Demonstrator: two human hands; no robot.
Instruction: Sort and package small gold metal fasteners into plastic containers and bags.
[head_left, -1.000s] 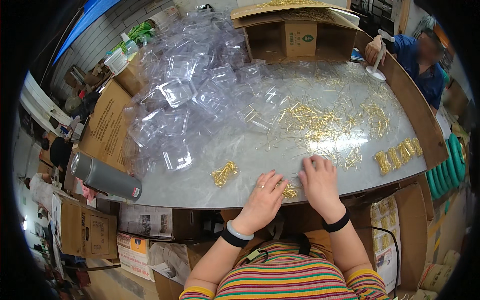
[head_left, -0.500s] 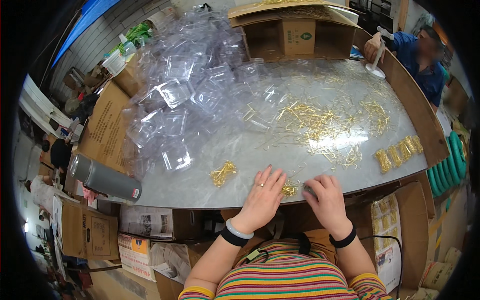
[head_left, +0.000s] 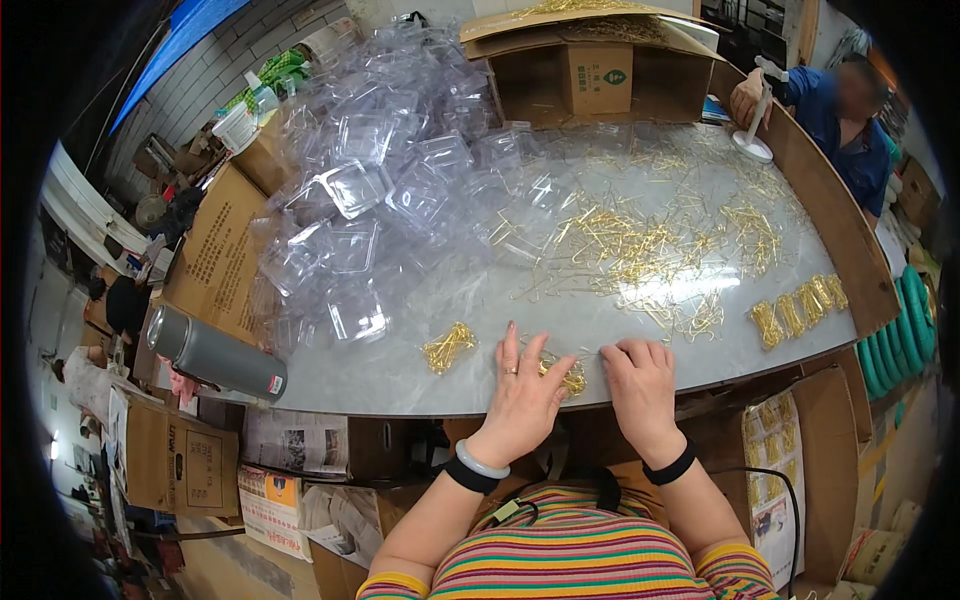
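Observation:
My left hand (head_left: pixel 522 388) rests at the table's near edge with its fingers spread. It lies beside a small bunch of gold wire hooks (head_left: pixel 572 379), partly covering it. Just to the right, my right hand (head_left: pixel 643 388) is closed, fingertips and thumb drawn together low over the tabletop; whatever they pinch is hidden. Another bunch of gold hooks (head_left: pixel 449 348) lies left of my left hand. Loose gold hooks (head_left: pixel 640 245) are scattered in a heap farther back, and several bundled ones (head_left: pixel 789 313) stand in a row at the right.
Clear plastic shells (head_left: pixel 385 150) pile up at the back left. A grey bottle (head_left: pixel 215 355) lies near the left edge. Cardboard (head_left: pixel 830 210) borders the table (head_left: pixel 400 395) on the right. Beyond it, a person in blue (head_left: pixel 840 125) has a hand by a white stand (head_left: pixel 753 146).
My left hand's fingers have shifted left and parted, showing more of the hook bunch. My right hand's fingers have moved slightly up and left and closed together.

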